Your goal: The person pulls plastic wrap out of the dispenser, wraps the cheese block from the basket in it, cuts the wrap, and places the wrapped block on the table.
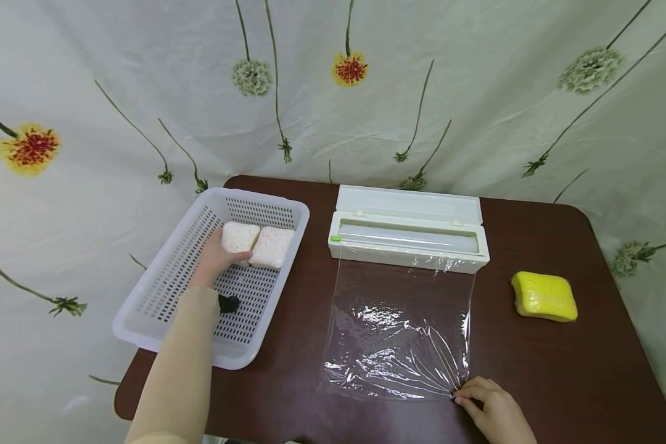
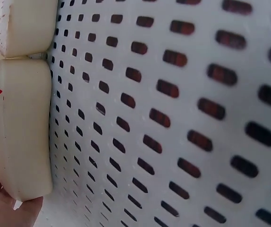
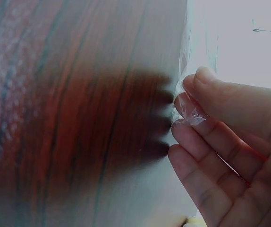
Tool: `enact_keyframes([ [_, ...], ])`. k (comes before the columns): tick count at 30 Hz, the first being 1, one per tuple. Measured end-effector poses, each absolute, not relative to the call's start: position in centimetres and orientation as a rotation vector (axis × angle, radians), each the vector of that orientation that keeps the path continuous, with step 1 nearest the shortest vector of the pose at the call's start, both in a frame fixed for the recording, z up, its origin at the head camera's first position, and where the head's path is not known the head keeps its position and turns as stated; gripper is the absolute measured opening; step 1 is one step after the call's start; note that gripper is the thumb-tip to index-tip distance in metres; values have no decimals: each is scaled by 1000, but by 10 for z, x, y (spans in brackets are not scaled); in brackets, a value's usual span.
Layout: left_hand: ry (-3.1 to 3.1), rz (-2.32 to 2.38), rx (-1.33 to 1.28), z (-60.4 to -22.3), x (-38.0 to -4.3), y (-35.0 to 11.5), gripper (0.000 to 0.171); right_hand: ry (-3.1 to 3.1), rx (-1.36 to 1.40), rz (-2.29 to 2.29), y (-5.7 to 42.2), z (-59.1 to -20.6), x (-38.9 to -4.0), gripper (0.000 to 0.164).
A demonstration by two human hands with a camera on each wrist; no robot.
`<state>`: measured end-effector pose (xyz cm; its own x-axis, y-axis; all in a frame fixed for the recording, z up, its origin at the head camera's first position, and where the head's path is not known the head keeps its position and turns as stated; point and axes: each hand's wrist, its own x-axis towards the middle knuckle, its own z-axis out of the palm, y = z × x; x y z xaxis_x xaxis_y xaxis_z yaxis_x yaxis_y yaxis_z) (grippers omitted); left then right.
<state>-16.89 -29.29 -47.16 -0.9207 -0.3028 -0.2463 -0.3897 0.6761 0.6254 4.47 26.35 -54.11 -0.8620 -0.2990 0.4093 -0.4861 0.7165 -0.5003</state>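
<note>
My left hand reaches into a white perforated basket and grips a white, red-specked sponge. Touching it on the right is a second speckled sponge; in the left wrist view, thumb and fingers curl round the held sponge. At the table's front, my right hand pinches the near right corner of a clear sheet of plastic wrap. Creases fan out from that pinch, and the right wrist view shows the bunched film between thumb and fingers. The sheet runs back to an open white dispenser box.
A yellow sponge with a shiny film over it lies at the right of the dark brown table. The dispenser's lid is tipped back, with a green slider at its left end. Behind hangs a flowered cloth.
</note>
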Motion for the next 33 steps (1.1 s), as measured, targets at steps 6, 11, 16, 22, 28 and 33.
enact_keyframes([
  [6, 2773, 1097, -589, -473, -169, -289, 104, -2624, 611, 877, 263, -540, 45, 29],
  [11, 2769, 1103, -605, -474, -168, -288, 102, -2617, 620, 878, 263, -540, 45, 28],
  [16, 2745, 1117, -644, -474, -167, -287, 102, -2619, 630, 889, 264, -539, 45, 24],
  [22, 2708, 1181, -755, -470, -165, -286, 99, -2643, 622, 902, 264, -537, 45, 16],
  [28, 2751, 1213, -831, -454, -167, -282, 92, -2664, 611, 893, 263, -536, 45, 14],
  [33, 2842, 1239, -804, -426, -168, -274, 92, -2671, 581, 864, 262, -535, 44, 27],
])
